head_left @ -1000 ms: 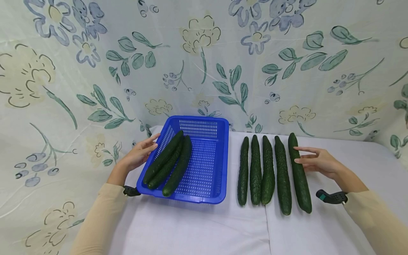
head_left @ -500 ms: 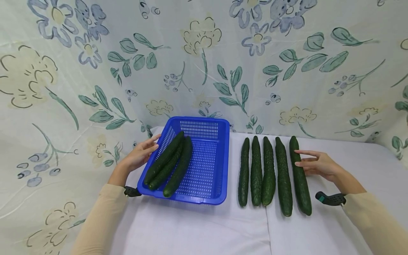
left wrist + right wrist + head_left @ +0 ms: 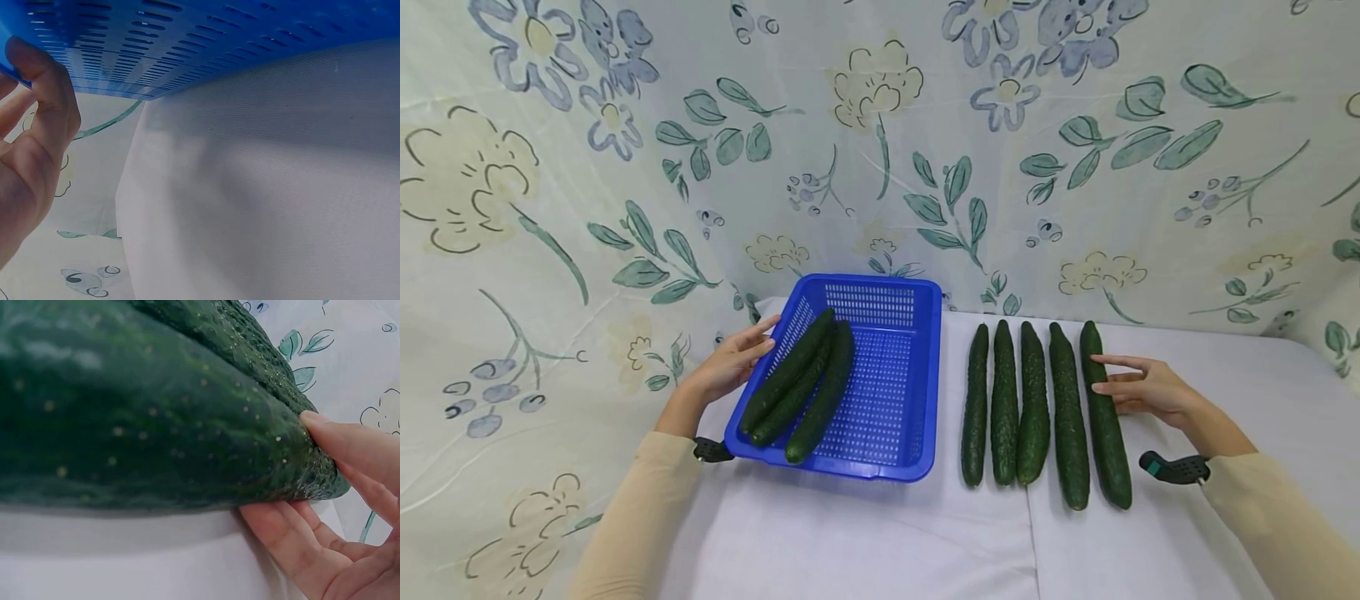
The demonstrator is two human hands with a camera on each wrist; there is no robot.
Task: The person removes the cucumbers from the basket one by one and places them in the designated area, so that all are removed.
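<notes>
My right hand [image 3: 1153, 389] pinches the rightmost cucumber [image 3: 1107, 437] in its upper half, with thumb and fingers on either side. In the right wrist view this cucumber [image 3: 137, 431] fills much of the picture, with fingertips on its top and lower edge. At the left, my left hand [image 3: 724, 371] grips the rim of a blue plastic basket [image 3: 931, 375]. From the left wrist, bent fingers [image 3: 53, 94] show at the rim, beside the slotted wall. Three dark green cucumbers [image 3: 822, 404] lie inside, along the basket's left side.
Between basket and right hand, several more cucumbers [image 3: 1003, 408] lie side by side, roughly parallel, on the white tablecloth [image 3: 865, 542]. A floral cloth [image 3: 850, 167] hangs behind the table. Dark wrist-worn devices [image 3: 1176, 468] sit at both cuffs.
The right hand and the cucumber in its grip have shifted slightly toward me, the cucumber's near end a little leftward. The left hand stays at the basket. The head view drifts slightly.
</notes>
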